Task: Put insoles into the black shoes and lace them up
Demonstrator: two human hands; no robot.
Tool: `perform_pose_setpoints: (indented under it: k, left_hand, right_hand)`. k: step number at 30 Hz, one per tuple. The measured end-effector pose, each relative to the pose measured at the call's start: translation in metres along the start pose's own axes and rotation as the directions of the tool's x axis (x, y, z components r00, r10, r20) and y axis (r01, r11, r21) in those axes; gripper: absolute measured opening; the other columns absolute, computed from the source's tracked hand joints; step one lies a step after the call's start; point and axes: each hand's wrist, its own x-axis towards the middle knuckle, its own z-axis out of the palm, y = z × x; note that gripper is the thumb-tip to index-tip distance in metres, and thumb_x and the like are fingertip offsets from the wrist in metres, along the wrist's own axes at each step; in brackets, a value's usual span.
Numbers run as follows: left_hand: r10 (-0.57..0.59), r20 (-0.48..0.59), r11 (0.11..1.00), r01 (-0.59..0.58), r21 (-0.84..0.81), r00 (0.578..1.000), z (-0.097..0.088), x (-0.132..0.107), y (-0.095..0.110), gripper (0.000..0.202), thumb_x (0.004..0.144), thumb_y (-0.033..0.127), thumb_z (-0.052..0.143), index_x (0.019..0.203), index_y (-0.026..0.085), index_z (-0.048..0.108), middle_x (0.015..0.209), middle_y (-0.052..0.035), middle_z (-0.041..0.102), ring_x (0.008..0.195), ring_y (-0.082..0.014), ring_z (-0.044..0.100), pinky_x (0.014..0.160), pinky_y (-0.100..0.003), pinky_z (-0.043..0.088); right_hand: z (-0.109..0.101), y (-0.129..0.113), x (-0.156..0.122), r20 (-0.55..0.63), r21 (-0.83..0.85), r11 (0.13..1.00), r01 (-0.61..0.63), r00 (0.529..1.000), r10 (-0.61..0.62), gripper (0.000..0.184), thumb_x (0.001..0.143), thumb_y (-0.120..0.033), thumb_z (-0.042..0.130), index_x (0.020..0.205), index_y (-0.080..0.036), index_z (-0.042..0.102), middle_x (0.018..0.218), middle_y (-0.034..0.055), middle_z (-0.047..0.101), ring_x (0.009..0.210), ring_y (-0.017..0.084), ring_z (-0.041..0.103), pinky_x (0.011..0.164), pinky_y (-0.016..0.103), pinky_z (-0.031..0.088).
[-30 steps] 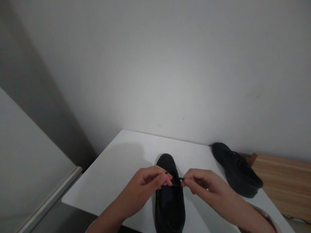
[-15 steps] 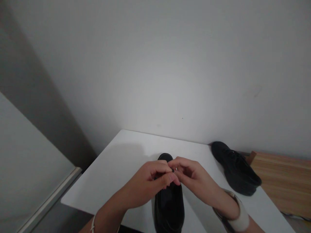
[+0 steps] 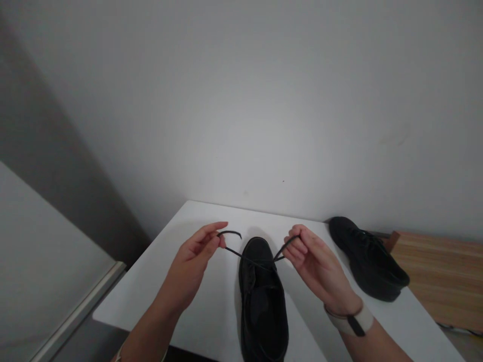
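A black lace-up shoe (image 3: pixel 264 301) stands on the white table, toe pointing to the wall and its opening toward me. Left of the toe, my left hand (image 3: pixel 202 254) pinches one end of the black shoelace (image 3: pixel 233 251); a short free tip curls out past the fingers. On the other side, my right hand (image 3: pixel 307 256) is closed on a loop of the lace, which runs back down to the shoe's right edge. Between the hands the lace stretches across the front of the shoe. Both hands are held a little above the table.
A second black shoe (image 3: pixel 364 259), with its laces on it, stands at the table's right edge. The white table (image 3: pixel 181 231) meets a plain wall (image 3: pixel 241 125) at the back. A wooden board (image 3: pixel 437 276) lies beyond the table on the right.
My hands were together over the shoe, fingers touching. They have moved apart to left and right, drawing the lace out between them, so the front of the shoe now shows.
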Motion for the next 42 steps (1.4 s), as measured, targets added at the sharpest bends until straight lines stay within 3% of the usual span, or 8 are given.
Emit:
perform_pose_setpoints:
  k: [6,11,17,23,28,31,35,42]
  left_hand:
    - [-0.046,-0.051,0.950,0.028,-0.312,0.998,-0.017,0.007,0.000,0.039,0.074,0.038,0.085,0.106,0.018,0.077,0.074,0.0007,0.066,0.080,-0.0152,0.065,0.091,-0.034,0.054]
    - [-0.121,-0.143,0.949,0.073,-0.306,0.982,-0.035,0.006,-0.014,0.045,0.066,0.033,0.091,0.105,0.014,0.078,0.073,-0.0006,0.066,0.067,-0.0083,0.056,0.070,-0.018,0.053]
    - [-0.169,-0.250,0.944,0.084,-0.321,0.953,-0.047,-0.004,-0.033,0.047,0.058,0.031,0.094,0.099,0.013,0.080,0.074,-0.0021,0.067,0.066,-0.0090,0.054,0.065,-0.020,0.051]
    - [-0.182,-0.246,0.946,0.101,-0.308,0.952,-0.048,-0.002,-0.033,0.046,0.059,0.033,0.093,0.097,0.012,0.079,0.076,-0.0047,0.069,0.067,-0.0110,0.054,0.065,-0.023,0.049]
    - [-0.117,-0.175,0.991,0.127,0.045,0.978,-0.049,-0.003,-0.038,0.035,0.072,0.042,0.083,0.094,0.017,0.075,0.077,-0.0065,0.076,0.065,-0.0148,0.058,0.064,-0.026,0.046]
    - [-0.134,-0.080,0.964,0.149,0.218,0.988,-0.044,-0.007,-0.043,0.026,0.073,0.042,0.079,0.087,0.019,0.075,0.079,-0.0067,0.078,0.082,-0.0229,0.069,0.077,-0.031,0.049]
    - [-0.179,0.024,0.962,0.170,0.212,0.984,-0.032,-0.014,-0.049,0.019,0.073,0.038,0.079,0.080,0.020,0.074,0.081,-0.0051,0.079,0.085,-0.0243,0.073,0.082,-0.032,0.052]
    - [-0.183,0.117,0.954,0.148,0.260,0.976,-0.011,-0.020,-0.062,0.016,0.077,0.035,0.075,0.079,0.020,0.074,0.079,-0.0044,0.076,0.082,-0.0228,0.071,0.078,-0.031,0.052]
  right_hand:
    - [-0.022,-0.016,-0.002,-0.112,0.053,0.990,0.131,0.986,-0.125,0.014,0.089,-0.035,0.070,0.091,-0.022,0.067,0.068,-0.0061,0.023,0.055,0.010,0.021,0.047,0.017,0.033]
    - [-0.051,-0.019,-0.010,-0.238,0.033,0.986,0.166,0.959,-0.154,0.014,0.083,-0.030,0.076,0.091,-0.022,0.068,0.066,-0.0066,0.024,0.051,0.008,0.017,0.041,0.014,0.028]
    - [-0.078,-0.010,-0.014,-0.331,0.016,0.985,0.173,0.930,-0.158,0.017,0.077,-0.029,0.079,0.088,-0.021,0.068,0.064,-0.0071,0.029,0.049,0.008,0.018,0.039,0.017,0.026]
    - [-0.085,-0.004,-0.016,-0.276,-0.159,0.983,0.094,0.951,-0.136,0.028,0.077,-0.036,0.080,0.100,-0.022,0.073,0.066,-0.0040,0.047,0.047,0.006,0.023,0.039,0.020,0.022]
    - [-0.090,0.008,-0.023,-0.145,-0.507,0.860,-0.067,0.989,-0.008,0.037,0.081,-0.049,0.076,0.101,-0.018,0.073,0.076,0.0044,0.068,0.043,0.005,0.029,0.040,0.023,0.018]
    - [-0.086,0.017,-0.027,-0.114,-0.627,0.772,-0.105,0.993,0.042,0.038,0.077,-0.053,0.078,0.090,-0.017,0.072,0.076,0.0071,0.074,0.054,0.013,0.055,0.048,0.025,0.040]
    - [-0.079,0.027,-0.029,-0.093,-0.620,0.778,-0.104,0.994,0.059,0.039,0.074,-0.055,0.079,0.084,-0.019,0.071,0.075,0.0073,0.075,0.077,0.022,0.071,0.073,0.033,0.055]
    - [-0.074,0.036,-0.029,-0.057,-0.634,0.767,-0.102,0.995,0.085,0.041,0.075,-0.057,0.077,0.085,-0.018,0.071,0.074,0.0068,0.074,0.074,0.022,0.071,0.073,0.035,0.056]
